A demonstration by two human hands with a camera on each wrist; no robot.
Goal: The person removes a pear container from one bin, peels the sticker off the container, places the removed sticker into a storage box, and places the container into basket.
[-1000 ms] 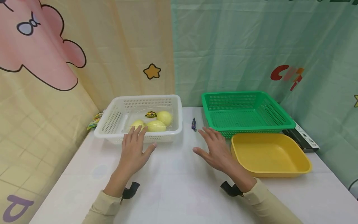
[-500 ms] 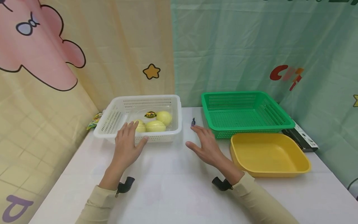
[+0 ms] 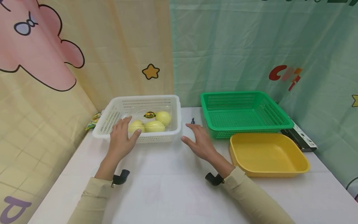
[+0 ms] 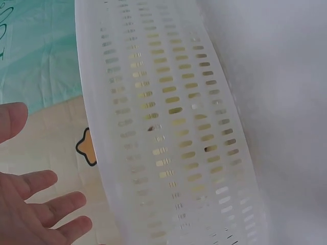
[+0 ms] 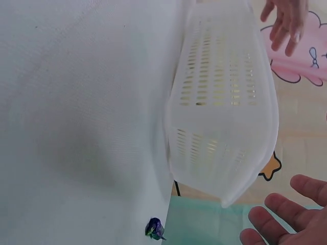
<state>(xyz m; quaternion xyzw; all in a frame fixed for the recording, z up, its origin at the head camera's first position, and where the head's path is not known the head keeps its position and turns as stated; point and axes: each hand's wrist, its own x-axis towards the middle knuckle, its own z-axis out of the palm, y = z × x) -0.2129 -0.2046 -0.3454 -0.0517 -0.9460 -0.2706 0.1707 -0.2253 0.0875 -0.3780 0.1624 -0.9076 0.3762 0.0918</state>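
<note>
My left hand (image 3: 119, 138) hovers over the front left of a white slotted basket (image 3: 156, 138), fingers spread and holding nothing. Inside the basket several pale yellow-green round fruits (image 3: 163, 118) lie under clear plastic that carries a dark label (image 3: 149, 114). To the basket's right, my right hand (image 3: 200, 143) is in the air with relaxed fingers and nothing in its grasp. Beyond its fingertips a small candy in a dark purple wrapper (image 3: 193, 120) lies on the table, partly hidden by the hand. In the right wrist view the candy (image 5: 154, 229) shows whole, apart from the fingers.
A green slotted basket (image 3: 246, 119) stands at the back right, with a yellow basin (image 3: 269, 155) before it. A black-and-white box (image 3: 300, 138) lies beside them. At the left, a colourful packet (image 3: 93, 122) sits behind the white basket. Printed curtains (image 3: 218, 46) close off the back.
Both hands have shifted to the left and slightly farther from me. The right hand now covers part of the candy, and the left hand uncovers more of the fruit.
</note>
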